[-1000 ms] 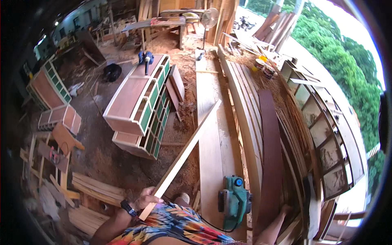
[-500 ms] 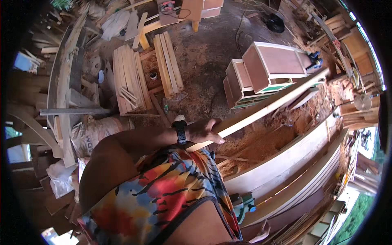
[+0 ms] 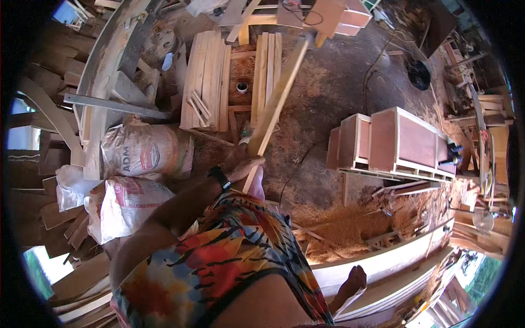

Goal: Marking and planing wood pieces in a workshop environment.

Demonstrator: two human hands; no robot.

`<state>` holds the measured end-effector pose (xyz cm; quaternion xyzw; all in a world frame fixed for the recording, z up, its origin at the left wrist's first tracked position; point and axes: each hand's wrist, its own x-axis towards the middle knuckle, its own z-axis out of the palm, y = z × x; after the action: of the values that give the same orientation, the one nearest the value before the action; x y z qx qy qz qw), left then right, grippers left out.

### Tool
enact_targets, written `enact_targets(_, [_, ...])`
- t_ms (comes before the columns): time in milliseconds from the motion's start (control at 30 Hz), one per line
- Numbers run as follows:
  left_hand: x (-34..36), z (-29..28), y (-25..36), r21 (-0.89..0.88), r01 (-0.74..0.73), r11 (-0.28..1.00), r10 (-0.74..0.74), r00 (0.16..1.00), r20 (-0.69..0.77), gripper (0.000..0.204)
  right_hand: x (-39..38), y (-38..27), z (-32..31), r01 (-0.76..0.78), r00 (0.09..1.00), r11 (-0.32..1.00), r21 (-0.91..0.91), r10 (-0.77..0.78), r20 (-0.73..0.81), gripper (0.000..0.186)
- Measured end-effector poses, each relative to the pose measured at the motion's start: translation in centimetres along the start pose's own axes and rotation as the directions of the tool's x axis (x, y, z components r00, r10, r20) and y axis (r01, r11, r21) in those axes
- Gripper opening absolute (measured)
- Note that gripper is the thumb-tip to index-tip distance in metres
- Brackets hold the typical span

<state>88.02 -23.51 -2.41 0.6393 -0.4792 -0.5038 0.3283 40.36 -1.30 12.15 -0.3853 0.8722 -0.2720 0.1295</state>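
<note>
A long, narrow wooden board (image 3: 280, 94) slants up and away from my waist. My left hand (image 3: 243, 168), with a dark watch on its wrist, is closed around the lower part of this board. The board's near end comes down against my colourful patterned shirt (image 3: 219, 246). At the lower right, my right hand (image 3: 353, 281) is out beside my body, over the pale long boards. Its fingers are dark and bunched in outline, and a pale strip shows along its edge; whether it holds anything is unclear.
Stacked planks (image 3: 205, 76) lie beyond the left hand, with a small cup (image 3: 241, 87) near them. Filled sacks (image 3: 145, 150) stand at left. A wooden cabinet frame (image 3: 407, 142) lies at right, with a power tool (image 3: 451, 154) at its end. Sawdust (image 3: 350, 235) covers the floor.
The board has swung from pointing right to pointing up and away, with my left hand still gripping it. My view has turned right. My right hand has come further into view.
</note>
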Motion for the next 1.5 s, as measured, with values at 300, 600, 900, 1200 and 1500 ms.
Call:
enact_targets(300, [22.4, -10.1, -17.3, 0.036, 0.261, 0.965, -0.252, 0.954, -0.162, 0.064, 7.9, -17.7, 13.6, 0.162, 0.976, 0.976, -0.148, -0.136, 0.171, 0.024])
enact_targets(600, [42.7, -13.6, -24.0, 0.152, 0.351, 0.924, -0.293, 0.905, -0.307, 0.058, 12.0, -29.6, 30.0, 0.021, 0.883, 0.967, -0.253, 0.101, 0.458, 0.017])
enact_targets(900, [50.8, -8.5, -35.9, 0.319, 0.388, 0.865, -0.324, 0.916, -0.236, 0.088, 13.2, -31.9, 40.3, 0.038, 0.800, 0.944, -0.329, 0.169, 0.576, 0.019])
enact_targets(1200, [55.3, -2.6, -49.6, 0.096, 0.351, 0.931, -0.334, 0.929, -0.157, 0.095, 12.3, -30.6, 49.1, -0.052, 0.623, 0.863, -0.502, 0.421, 0.660, 0.020])
enact_targets(1500, [56.0, -2.7, -59.3, 0.112, 0.623, 0.774, -0.575, 0.767, -0.285, 0.042, 13.6, -29.6, 56.2, -0.016, 0.514, 0.861, -0.508, 0.443, 0.735, 0.019])
